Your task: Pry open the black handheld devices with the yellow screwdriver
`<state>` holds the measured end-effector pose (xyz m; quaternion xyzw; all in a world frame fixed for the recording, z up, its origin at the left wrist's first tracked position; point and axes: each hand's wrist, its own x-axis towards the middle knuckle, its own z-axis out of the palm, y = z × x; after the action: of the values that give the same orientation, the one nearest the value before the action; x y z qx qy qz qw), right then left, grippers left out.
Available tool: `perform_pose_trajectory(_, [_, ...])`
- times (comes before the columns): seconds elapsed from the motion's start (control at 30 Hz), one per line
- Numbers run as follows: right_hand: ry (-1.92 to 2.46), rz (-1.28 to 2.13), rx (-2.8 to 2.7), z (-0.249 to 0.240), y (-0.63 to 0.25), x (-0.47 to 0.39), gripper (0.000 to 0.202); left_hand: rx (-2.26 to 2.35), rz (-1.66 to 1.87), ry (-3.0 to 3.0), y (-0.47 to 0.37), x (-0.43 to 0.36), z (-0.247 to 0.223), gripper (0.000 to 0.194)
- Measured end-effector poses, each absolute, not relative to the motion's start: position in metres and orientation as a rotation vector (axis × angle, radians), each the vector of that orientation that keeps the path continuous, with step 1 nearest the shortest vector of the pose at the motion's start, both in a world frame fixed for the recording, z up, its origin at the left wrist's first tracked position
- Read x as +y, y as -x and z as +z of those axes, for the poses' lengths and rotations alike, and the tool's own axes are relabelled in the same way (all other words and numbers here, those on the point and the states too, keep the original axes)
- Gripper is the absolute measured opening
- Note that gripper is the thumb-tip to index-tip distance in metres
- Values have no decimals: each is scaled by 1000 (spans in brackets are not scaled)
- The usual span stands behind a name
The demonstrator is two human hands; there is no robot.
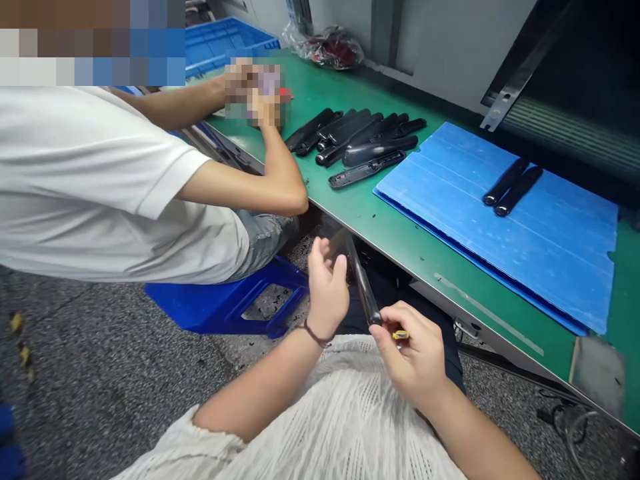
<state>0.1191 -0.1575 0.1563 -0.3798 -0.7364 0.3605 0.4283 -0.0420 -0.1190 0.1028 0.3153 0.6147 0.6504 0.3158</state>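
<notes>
A long, narrow black plastic shell (365,283) slants upward over my lap, below the edge of the bench. My right hand (417,353) pinches its near end between thumb and fingers. A small yellow object (400,335) with a metallic-looking tip is tucked in the same hand; its kind is unclear. Just left of the shell is my left hand (327,287), thumb and fingers apart. Its fingertips are a little blurred, and whether they touch the shell I cannot tell.
Several similar black shells (360,137) lie heaped on the green bench (400,230). Two more shells (517,190) rest on a blue board (460,193). At left, a co-worker in a white shirt (100,173) sits on a blue stool (225,307). Behind stands a blue crate (230,37).
</notes>
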Motion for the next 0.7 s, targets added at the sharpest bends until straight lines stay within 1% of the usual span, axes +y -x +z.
perform_pose_trajectory(0.03, [960, 952, -1829, 161, -122, -158, 7, 1619, 1767, -1160, 44, -124, 103, 41])
perform_pose_trajectory(0.1, [969, 1062, -1817, 170, -127, -161, 10, 1306, 1719, -1745, 47, -132, 107, 39])
perform_pose_trajectory(0.17, [997, 1134, -1835, 177, -133, -162, 8, 967, 1569, -1988, 49, -136, 112, 44])
perform_pose_trajectory(0.23, [1023, 1093, -1932, 182, -142, -160, 4, 897, 1515, -1994, 50, -135, 115, 42])
perform_pose_trajectory(0.27, [1014, 1017, -2017, 183, -147, -158, 6, 917, 1517, -1972, 50, -134, 115, 40])
perform_pose_trajectory(0.37, [894, 663, -2291, 186, -160, -150, 15, 893, 1499, -1944, 50, -131, 117, 38])
perform_pose_trajectory(0.43, [855, 519, -2410, 187, -165, -144, 11, 845, 1472, -1966, 48, -129, 120, 37])
perform_pose_trajectory(0.47, [857, 503, -2437, 187, -165, -142, 15, 824, 1458, -1981, 47, -128, 121, 36])
perform_pose_trajectory(0.57, [882, 573, -2451, 189, -160, -139, 54, 764, 1431, -2015, 44, -126, 126, 33])
perform_pose_trajectory(0.6, [886, 588, -2454, 189, -158, -138, 60, 746, 1424, -2024, 43, -126, 126, 32])
perform_pose_trajectory(0.7, [894, 569, -2485, 188, -152, -135, 60, 748, 1402, -2056, 41, -125, 127, 32])
